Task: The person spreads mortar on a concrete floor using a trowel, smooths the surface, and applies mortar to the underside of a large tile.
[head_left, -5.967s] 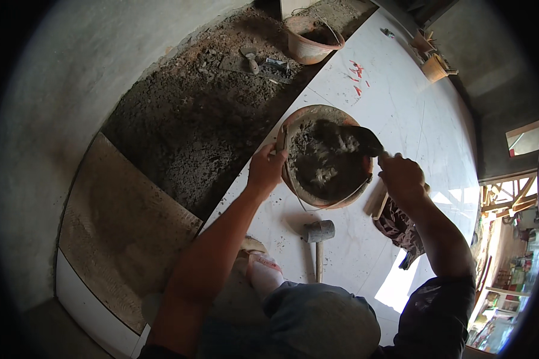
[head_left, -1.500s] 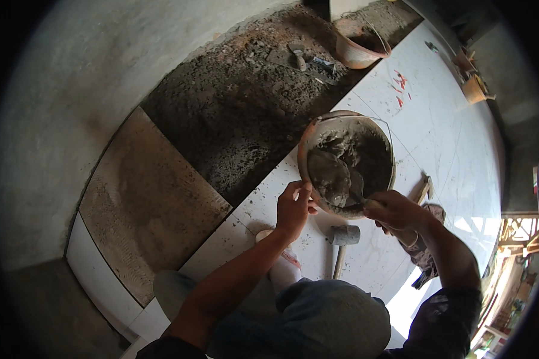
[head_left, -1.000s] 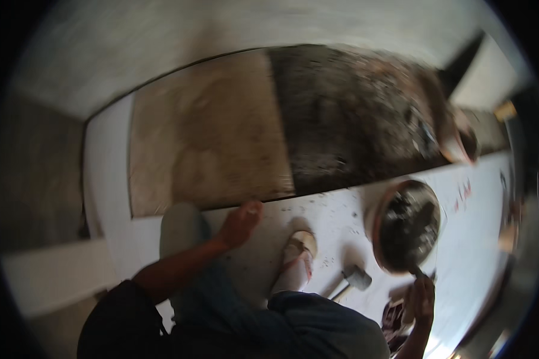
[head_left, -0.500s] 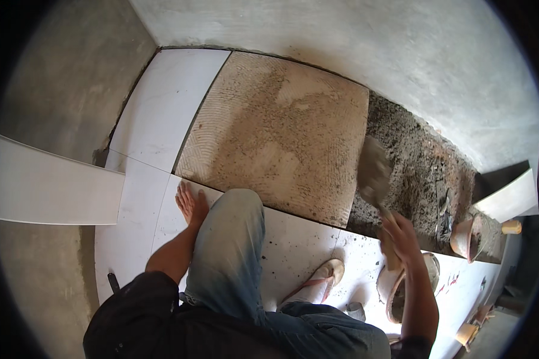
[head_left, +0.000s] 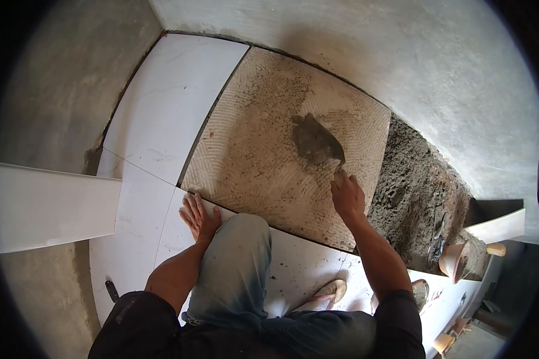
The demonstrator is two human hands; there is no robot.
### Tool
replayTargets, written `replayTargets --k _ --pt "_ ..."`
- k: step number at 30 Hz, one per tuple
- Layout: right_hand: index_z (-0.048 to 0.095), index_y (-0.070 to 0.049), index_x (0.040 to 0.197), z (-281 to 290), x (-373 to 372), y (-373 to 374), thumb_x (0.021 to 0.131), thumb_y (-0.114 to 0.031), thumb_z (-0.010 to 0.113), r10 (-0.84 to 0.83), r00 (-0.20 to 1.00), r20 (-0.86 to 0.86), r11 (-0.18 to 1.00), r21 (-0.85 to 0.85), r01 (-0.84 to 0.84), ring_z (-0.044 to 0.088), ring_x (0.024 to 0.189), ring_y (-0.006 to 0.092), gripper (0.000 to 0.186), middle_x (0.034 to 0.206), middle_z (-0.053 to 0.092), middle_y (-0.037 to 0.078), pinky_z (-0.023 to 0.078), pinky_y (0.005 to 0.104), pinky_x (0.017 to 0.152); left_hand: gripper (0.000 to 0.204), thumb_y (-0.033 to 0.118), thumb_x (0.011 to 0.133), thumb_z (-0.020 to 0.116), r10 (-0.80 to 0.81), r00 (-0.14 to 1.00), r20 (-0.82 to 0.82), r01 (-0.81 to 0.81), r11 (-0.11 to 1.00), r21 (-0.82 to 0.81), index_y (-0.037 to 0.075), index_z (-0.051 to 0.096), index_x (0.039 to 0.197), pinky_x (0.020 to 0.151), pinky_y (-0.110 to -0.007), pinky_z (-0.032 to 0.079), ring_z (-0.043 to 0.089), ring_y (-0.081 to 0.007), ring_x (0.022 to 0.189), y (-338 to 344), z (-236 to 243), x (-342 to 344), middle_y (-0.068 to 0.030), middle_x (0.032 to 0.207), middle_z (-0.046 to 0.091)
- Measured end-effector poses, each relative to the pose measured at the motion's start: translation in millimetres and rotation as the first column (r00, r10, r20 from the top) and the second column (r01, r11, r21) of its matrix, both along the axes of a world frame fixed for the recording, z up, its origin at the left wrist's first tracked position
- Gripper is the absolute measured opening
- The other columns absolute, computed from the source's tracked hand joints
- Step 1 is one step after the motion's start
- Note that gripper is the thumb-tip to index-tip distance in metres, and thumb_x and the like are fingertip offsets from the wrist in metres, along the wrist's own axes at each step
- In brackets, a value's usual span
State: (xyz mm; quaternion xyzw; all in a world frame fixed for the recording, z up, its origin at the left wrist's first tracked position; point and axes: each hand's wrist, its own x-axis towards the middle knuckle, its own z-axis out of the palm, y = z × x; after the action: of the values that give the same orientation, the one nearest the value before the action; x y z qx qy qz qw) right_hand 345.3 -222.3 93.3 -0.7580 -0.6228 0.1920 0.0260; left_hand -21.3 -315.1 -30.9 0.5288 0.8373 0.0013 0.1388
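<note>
The person's right hand [head_left: 348, 196] is closed around the handle of a trowel [head_left: 317, 142], its fingers wrapped tight on the grip so that only the knuckles show. The trowel's blade reaches forward over the tan, ridged tile back [head_left: 263, 149] that lies face down on the floor, and it carries a dark lump of wet mortar [head_left: 312, 140]. The left hand [head_left: 199, 216] holds nothing: it lies flat, fingers spread, on a white floor tile [head_left: 161, 113] just at the near edge of the tan tile, apparently taking the person's weight beside the bent knee [head_left: 239, 251].

The loaded trowel is likely heavy at the front, since wet mortar is dense and sits far from the grip, so a full fist on the handle, close to the blade's neck, looks like the sound hold. The mortar itself looks soft and sticky; it would probably slump or slide off if the blade tipped, so the blade wants keeping level until it is over the spot. The steel blade is stiff and not fragile.

To the right of the tan tile lies a bed of rough grey mortar [head_left: 419, 197], and further right a bucket [head_left: 455, 260] sits at its edge. A sandal [head_left: 328, 294] shows on the white tiles near the person's legs.
</note>
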Motion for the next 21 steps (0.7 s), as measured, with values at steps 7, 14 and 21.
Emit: replayTargets --k 7,14,21 --pt "0.055 -0.01 0.113 -6 4 2 0.089 -0.025 0.057 0.015 0.999 0.035 0.994 0.109 -0.019 0.061 0.09 0.0395 0.028 0.099 0.057 0.021 0.05 0.0493 0.076 0.082 0.044 0.084 0.055 0.004 1.0 0.017 -0.004 1.0 0.027 0.006 0.02 0.148 0.114 -0.055 0.0 0.004 -0.0303 0.146 -1 -11 1 -0.0145 0.157 0.013" --pt "0.053 -0.011 0.113 -1 38 -24 0.089 -0.026 0.058 0.049 0.991 0.125 0.997 0.045 -0.055 0.061 0.09 0.0387 0.029 0.1 0.058 0.021 0.049 0.0496 0.077 0.078 0.046 0.087 0.054 -0.067 0.993 -0.093 0.082 0.982 0.17 0.008 0.023 0.148 0.114 -0.056 0.006 0.011 -0.0318 0.145 -3 -32 -6 -0.0154 0.155 0.02" --pt "0.055 -0.007 0.108 64 120 -92 0.092 -0.043 0.057 -0.388 0.433 -0.813 0.917 -0.294 0.27 0.061 0.064 0.0187 0.04 0.083 0.061 0.011 0.051 0.0321 0.058 0.066 0.045 0.088 0.054 -0.142 0.976 -0.165 0.17 0.971 0.168 0.009 0.037 0.141 0.107 -0.055 0.026 0.032 -0.0318 0.136 18 -40 -10 -0.0143 0.146 0.038"
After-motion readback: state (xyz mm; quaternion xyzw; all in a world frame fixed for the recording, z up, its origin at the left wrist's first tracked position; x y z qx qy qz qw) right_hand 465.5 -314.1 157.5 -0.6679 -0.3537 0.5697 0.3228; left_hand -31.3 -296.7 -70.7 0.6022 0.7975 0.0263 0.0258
